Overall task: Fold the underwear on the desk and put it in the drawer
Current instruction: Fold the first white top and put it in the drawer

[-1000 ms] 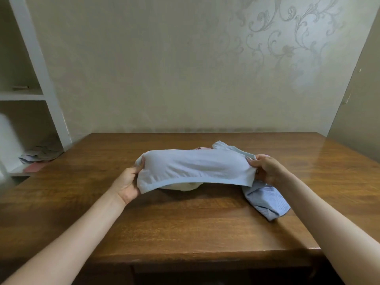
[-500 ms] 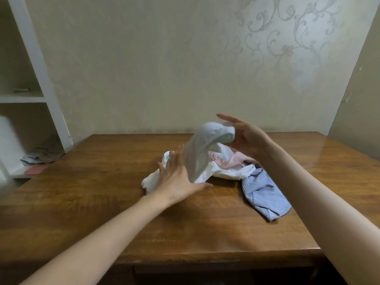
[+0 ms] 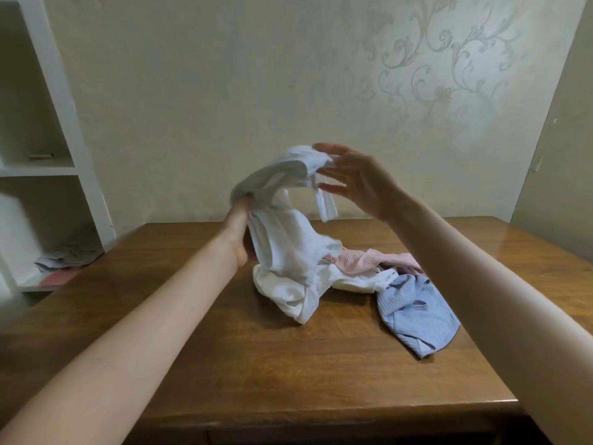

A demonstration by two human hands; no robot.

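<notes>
A pale blue-white piece of underwear hangs in the air above the wooden desk. My left hand grips its left side low down. My right hand holds its upper right end between thumb and fingers, with the other fingers spread. Its lower part drapes down onto a pile on the desk: a white piece, a pink ribbed piece and a blue ribbed piece. No drawer shows in this view.
A white shelf unit stands at the left, with folded cloth on its lower shelf. A patterned wall lies behind the desk, and a plain wall panel stands at the right.
The pale garment, first stretched flat between both hands just above the desk, has been lifted high. My right hand rose and my left hand moved from the desk surface up onto the cloth.
</notes>
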